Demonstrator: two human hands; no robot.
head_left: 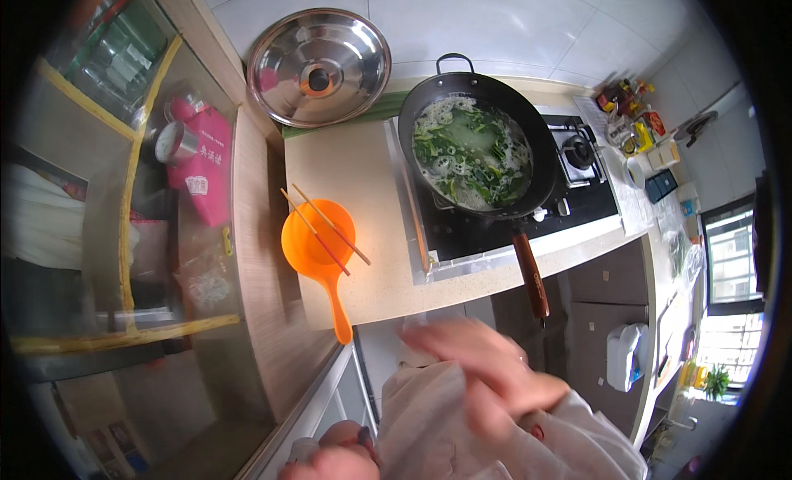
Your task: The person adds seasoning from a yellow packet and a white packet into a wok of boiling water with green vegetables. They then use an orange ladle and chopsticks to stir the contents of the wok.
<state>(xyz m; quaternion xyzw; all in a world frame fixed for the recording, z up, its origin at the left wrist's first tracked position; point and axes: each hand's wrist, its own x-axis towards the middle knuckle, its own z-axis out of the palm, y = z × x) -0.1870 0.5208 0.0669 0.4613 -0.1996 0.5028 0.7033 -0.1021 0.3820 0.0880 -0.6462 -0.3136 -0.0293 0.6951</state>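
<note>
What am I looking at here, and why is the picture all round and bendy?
There's no robot here! A person wears a camera on their head, looking down, and its very wide lens bends straight edges. The hands low in the picture are that person's own, bare but too blurred to tell whether they hold anything. On the counter lies an orange scoop with two chopsticks across it. On the stove sits a pan of greens in foamy water.
</note>
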